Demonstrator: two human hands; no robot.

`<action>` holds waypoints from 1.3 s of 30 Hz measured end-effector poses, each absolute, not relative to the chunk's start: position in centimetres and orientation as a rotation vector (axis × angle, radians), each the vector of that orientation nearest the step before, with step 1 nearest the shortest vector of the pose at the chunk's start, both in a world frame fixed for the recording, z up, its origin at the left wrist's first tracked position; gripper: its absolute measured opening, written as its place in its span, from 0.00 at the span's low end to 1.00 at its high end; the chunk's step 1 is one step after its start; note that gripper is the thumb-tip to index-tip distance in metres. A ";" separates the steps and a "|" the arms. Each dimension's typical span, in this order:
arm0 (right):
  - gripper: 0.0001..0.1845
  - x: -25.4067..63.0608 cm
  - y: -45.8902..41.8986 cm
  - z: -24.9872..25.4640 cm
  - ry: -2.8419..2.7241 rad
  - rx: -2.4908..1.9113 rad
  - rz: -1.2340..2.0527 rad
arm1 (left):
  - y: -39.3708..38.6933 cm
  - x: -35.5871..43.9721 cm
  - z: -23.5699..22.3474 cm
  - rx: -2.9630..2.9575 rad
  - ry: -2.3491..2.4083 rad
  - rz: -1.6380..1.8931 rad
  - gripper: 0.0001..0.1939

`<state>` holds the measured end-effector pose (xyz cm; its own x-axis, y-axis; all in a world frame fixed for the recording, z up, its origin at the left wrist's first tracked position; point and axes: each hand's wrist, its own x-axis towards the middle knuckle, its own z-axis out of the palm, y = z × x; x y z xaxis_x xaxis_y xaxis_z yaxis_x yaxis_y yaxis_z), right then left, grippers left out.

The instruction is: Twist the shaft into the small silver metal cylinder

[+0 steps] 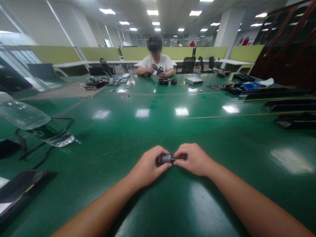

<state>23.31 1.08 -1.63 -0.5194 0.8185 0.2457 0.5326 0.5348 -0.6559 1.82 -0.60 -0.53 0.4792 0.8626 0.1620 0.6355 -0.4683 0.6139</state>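
Note:
Just above the green tabletop (138, 131), both hands meet over a small dark cylinder with a grey band (166, 159). My left hand (148, 166) wraps its fingers and thumb around the thick body from the left. From the right, my right hand (194, 159) pinches the narrow dark end between thumb and fingers. The cylinder lies roughly sideways. Its exact kind is too small and blurred to tell, and its ends are partly hidden by my fingers.
A clear plastic bottle (37, 121) lies at left, near a black cable (46, 154) and a phone (22, 184). Black trays (296, 120) and thin rods (222, 116) are at right. Across the table a person (155, 64) handles dark tools beside a black case (168, 82).

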 end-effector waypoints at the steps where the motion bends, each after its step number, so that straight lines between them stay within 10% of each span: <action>1: 0.04 23.4 1.1 -1.6 -2.238 -1.097 0.699 | -0.6 1.8 -0.5 2.254 1.239 0.635 0.08; 39: 0.04 26.0 1.2 -0.4 -2.252 -1.263 0.835 | -0.6 1.6 -0.4 2.256 1.253 0.615 0.09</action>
